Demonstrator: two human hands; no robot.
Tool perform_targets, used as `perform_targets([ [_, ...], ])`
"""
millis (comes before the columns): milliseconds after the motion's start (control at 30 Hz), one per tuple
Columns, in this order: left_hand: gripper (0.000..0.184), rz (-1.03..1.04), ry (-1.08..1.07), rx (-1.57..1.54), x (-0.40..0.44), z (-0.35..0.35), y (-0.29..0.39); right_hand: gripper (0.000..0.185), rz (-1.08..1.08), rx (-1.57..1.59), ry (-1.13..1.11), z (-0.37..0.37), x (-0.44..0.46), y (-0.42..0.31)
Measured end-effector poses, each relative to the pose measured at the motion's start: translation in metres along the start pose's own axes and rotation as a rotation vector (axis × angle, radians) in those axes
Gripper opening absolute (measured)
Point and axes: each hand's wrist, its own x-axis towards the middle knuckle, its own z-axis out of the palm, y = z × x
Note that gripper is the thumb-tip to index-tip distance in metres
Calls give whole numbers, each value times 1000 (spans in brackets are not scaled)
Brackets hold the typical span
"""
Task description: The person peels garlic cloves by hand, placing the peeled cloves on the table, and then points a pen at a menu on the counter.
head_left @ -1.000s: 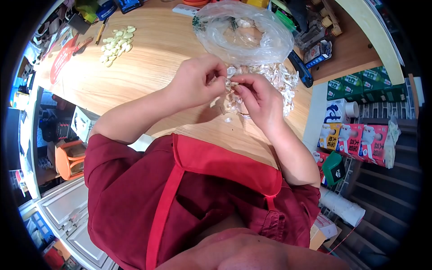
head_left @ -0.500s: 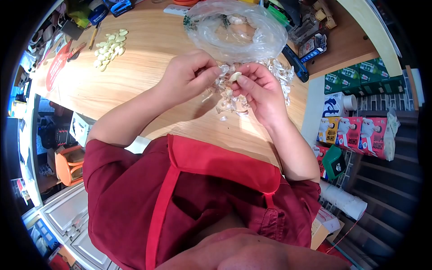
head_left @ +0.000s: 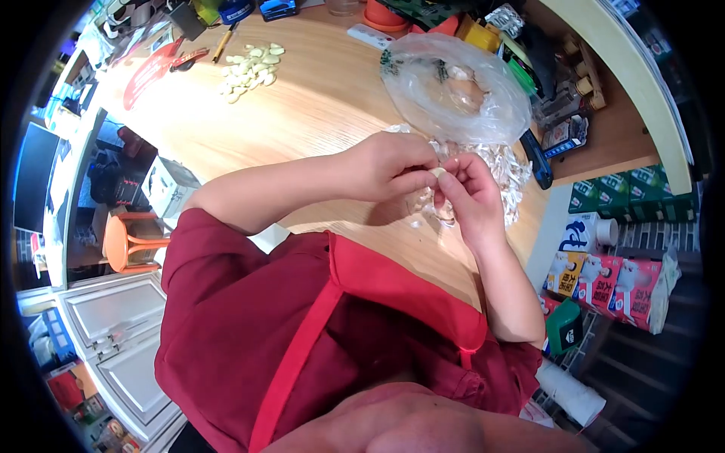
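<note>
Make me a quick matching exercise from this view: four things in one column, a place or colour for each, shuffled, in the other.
Things:
1. clove pile
2. plastic bag
3. stool
4. single clove

Places or colours:
A. orange
B. between the left hand and the right hand
C. on the table, beside the pen
D. see-through, next to the peels

Pairs: 1-C, 2-D, 3-A, 4-B

Bare forearms (head_left: 279, 189) angle inward; left hand (head_left: 389, 167) and right hand (head_left: 477, 200) sit close together, fingers (head_left: 423, 180) pinched.
</note>
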Motion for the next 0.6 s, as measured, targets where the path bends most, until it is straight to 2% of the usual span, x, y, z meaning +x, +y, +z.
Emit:
perform_targets([
  [133, 20, -83, -141, -87, -1, -4, 7, 11, 83, -8, -78, -2, -3, -5],
  [233, 15, -60, -180, -148, -1, -5, 7, 10, 88, 63, -91, -1, -5, -8],
  [333, 17, 32, -164, -156, -1, -3, 4, 10, 103, 153, -87, -1, -6, -7],
  [433, 17, 5, -194, -245, -2, -5, 8, 11, 126, 207, -129, -2, -8, -7],
  [600, 16, 83, -207, -202, -4, -3, 1, 12, 184, 248, -137, -3, -9, -8],
])
